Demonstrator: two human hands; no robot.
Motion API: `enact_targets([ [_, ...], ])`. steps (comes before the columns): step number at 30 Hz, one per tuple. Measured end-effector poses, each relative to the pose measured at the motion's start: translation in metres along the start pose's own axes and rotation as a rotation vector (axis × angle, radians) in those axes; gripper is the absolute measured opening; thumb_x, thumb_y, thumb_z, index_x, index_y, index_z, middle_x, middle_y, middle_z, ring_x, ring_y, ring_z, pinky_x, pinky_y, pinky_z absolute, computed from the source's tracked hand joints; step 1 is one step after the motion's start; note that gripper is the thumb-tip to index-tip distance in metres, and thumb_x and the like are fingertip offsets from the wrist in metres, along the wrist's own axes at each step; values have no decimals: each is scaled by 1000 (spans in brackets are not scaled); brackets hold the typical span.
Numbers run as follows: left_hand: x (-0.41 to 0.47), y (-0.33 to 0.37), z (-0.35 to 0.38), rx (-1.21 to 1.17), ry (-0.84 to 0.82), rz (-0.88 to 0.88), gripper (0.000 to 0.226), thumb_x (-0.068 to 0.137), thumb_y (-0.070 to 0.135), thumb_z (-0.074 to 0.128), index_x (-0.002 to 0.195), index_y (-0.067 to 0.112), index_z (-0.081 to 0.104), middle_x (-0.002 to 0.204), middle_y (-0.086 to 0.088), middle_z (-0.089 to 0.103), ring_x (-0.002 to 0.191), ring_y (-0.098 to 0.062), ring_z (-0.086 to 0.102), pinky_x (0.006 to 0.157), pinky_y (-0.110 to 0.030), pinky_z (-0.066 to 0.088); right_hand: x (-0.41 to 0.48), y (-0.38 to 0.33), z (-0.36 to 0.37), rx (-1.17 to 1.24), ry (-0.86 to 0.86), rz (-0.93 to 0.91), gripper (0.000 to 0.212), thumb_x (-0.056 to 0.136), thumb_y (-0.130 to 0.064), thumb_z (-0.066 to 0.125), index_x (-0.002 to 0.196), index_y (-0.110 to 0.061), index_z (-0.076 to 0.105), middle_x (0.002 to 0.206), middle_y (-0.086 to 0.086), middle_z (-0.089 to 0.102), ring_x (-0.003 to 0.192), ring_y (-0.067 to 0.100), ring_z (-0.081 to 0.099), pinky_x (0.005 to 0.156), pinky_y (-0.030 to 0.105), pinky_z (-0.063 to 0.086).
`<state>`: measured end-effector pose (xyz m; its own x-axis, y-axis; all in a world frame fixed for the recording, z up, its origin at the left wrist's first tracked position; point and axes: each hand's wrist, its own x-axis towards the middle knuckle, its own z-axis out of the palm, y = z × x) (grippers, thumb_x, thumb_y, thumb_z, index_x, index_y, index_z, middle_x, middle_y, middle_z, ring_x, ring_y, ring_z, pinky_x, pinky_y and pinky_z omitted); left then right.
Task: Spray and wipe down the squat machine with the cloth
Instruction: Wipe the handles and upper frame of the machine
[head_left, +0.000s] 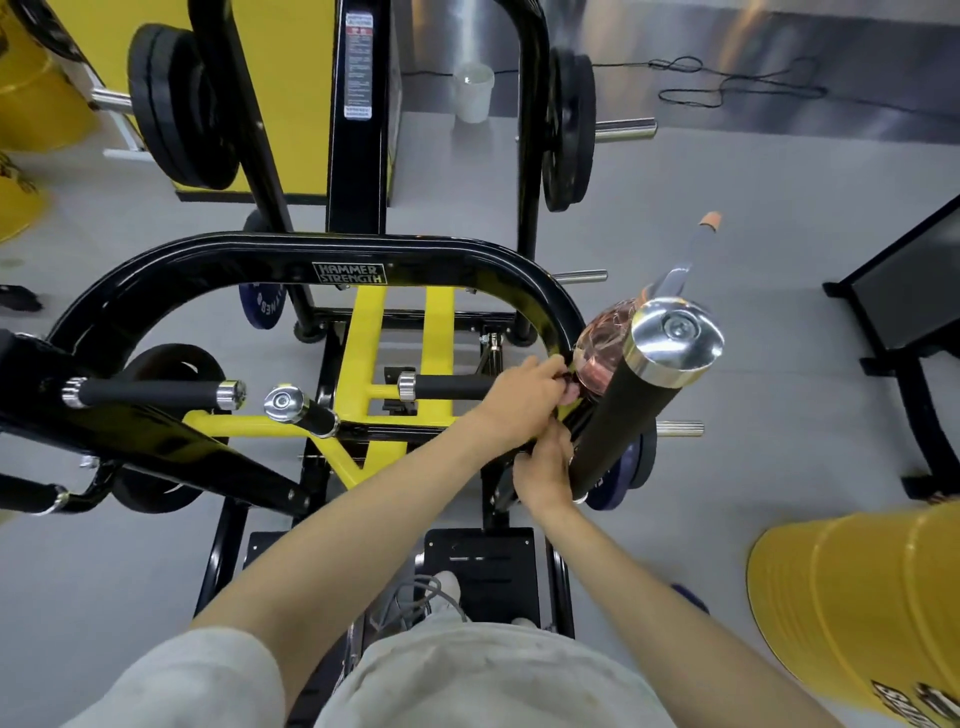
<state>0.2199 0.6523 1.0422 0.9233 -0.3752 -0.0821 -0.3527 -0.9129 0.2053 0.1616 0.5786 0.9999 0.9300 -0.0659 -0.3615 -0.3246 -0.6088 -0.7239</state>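
Observation:
The black and yellow squat machine (291, 254) fills the middle of the view. Its thick black right handle (631, 400) with a chrome cap rises close to the camera. A clear spray bottle (602, 348) of pinkish liquid lies tilted behind that handle, its orange-tipped nozzle (709, 221) pointing away. My left hand (524, 395) is curled at the bend of the black frame, fingertips against the bottle's base. My right hand (543, 475) is just below it, closed around the foot of the handle. No cloth shows; the hands and handle may hide it.
Black weight plates (171, 109) hang on the machine's left and right pegs (569, 130). A yellow drum (862, 608) stands at the right and a dark bench frame (904, 332) beyond it. A white cup (474, 91) and a cable (727, 83) lie on the grey floor behind.

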Motion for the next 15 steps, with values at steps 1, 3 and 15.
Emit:
enact_targets([
  [1,1,1,-2,67,-11,18,27,92,5,47,115,7,60,126,-9,48,113,-28,46,79,-37,44,2,1,1,1,-5,14,66,85,6,49,144,-14,29,136,9,38,124,26,43,99,32,42],
  [3,4,-2,-8,134,0,29,27,93,4,46,117,7,58,125,-9,50,115,-27,46,84,-36,45,4,2,2,-14,-22,35,73,85,6,48,149,-18,21,141,9,33,130,27,38,104,33,37],
  [15,55,-16,-27,61,-440,-86,20,94,4,44,104,6,61,92,-1,63,89,-23,63,74,-31,47,8,3,1,-40,-42,95,82,87,6,47,153,-18,5,153,2,20,139,21,24,109,30,26],
])
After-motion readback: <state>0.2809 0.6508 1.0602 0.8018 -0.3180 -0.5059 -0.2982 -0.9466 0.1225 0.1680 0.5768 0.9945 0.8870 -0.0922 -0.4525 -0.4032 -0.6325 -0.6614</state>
